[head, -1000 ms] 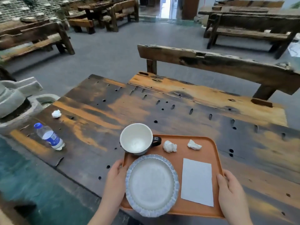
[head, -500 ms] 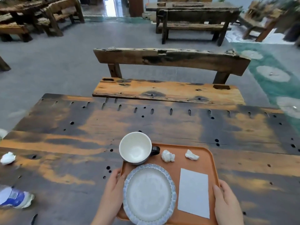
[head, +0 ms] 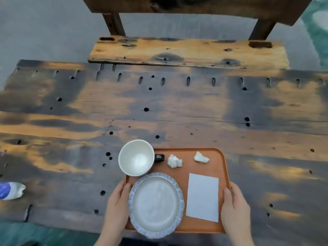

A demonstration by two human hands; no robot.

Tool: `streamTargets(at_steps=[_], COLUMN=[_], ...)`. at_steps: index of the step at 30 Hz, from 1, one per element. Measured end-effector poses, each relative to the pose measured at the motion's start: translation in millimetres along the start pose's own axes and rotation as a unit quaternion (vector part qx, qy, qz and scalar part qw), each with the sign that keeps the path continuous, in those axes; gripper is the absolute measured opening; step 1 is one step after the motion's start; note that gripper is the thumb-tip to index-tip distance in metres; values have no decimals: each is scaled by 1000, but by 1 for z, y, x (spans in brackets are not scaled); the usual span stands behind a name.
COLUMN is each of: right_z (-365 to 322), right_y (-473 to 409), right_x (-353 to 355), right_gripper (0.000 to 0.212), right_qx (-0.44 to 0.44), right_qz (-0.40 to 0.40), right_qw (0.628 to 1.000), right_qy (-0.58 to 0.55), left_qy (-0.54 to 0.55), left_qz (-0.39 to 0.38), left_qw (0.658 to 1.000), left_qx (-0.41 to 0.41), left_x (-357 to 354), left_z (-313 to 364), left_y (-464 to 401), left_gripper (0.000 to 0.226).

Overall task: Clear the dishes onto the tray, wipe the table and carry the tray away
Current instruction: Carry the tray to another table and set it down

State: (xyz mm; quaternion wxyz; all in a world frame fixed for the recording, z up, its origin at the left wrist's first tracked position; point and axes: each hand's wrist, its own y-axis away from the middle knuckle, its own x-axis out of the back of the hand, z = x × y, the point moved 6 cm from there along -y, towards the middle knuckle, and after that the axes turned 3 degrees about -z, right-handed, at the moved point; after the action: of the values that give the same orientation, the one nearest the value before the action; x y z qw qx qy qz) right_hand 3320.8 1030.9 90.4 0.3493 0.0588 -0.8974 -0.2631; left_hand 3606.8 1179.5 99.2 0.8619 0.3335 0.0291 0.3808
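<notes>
- Since the earlier frames the view has tipped downward; the crumpled tissue at the far left has left the view, and only the cut-off bottom end of the water bottle (head: pixel 11 190) shows at the left edge. The tray (head: pixel 212 229) remains between the same two hands.
- The orange tray lies at the near edge of the wooden bench (head: pixel 177 112).
- The left hand (head: pixel 117 206) grips the tray's left rim, thumb hooked over the edge beside the plate (head: pixel 156 205).
- The right hand (head: pixel 235 210) holds the tray's right rim, thumb on top.
- On the tray: the plate at near left, a white mug (head: pixel 136 158) at the far left corner, overhanging the rim, two tissue wads (head: pixel 174 161) along the far side, and a flat napkin (head: pixel 202 197) near the right hand.
- Beyond the bench stands a wooden seat (head: pixel 188 52).
</notes>
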Motion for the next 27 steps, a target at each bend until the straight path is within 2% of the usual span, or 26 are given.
streamTargets(at_steps=[5, 10, 14, 17, 21, 27], right_z=[31, 52, 51, 44, 32, 16], right_y=[-11, -18, -33, -47, -69, -102], right_x=[-41, -80, -111, -133, -153, -165], right_gripper=[32, 33, 33, 36, 32, 33], right_qx=[-14, -37, -35, -18, 20, 53], right_qz=[11, 31, 40, 52, 72, 111], right_qw=[1000, 999, 999, 998, 997, 992], right_qy=[-7, -10, -4, -13, -1, 6], left_qy=[-56, -84, -125, -174, -215, -251], left_qz=[19, 24, 20, 40, 77, 108], left_qw=[998, 995, 992, 983, 970, 955], left_qx=[23, 40, 10, -29, -86, -114], left_x=[5, 15, 19, 23, 25, 23], left_z=[-43, -77, -80, -79, -68, -62], left_y=[-36, -81, -119, -149, -177, -206], left_gripper=[28, 22, 24, 30, 27, 25])
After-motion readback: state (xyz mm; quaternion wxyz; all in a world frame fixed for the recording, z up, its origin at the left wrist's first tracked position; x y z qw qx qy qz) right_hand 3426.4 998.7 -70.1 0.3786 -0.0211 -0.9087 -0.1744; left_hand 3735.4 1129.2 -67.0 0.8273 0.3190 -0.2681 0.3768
